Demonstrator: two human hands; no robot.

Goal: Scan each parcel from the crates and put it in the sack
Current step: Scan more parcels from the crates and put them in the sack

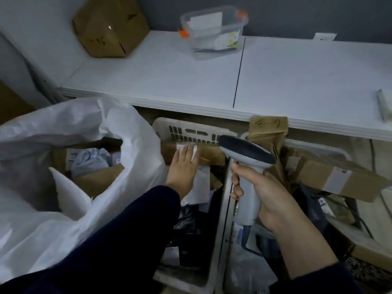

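A big white woven sack [63,128] stands open at the left with several parcels inside. Beside it a beige crate [191,129] holds a brown cardboard parcel [209,155] with a white label, a white mailer and dark bags. My left hand [183,166] lies flat on that brown parcel, fingers straight over its label. My right hand [269,200] grips the handle of a grey barcode scanner [247,166], its dark head pointing left over the crate. A second crate [331,148] at the right holds more brown boxes.
A white table [275,81] runs above the crates. On it sit a brown carton [110,26] at the back left and a clear plastic tub [214,30] with orange clips. A tall brown parcel [268,132] leans against the table's edge.
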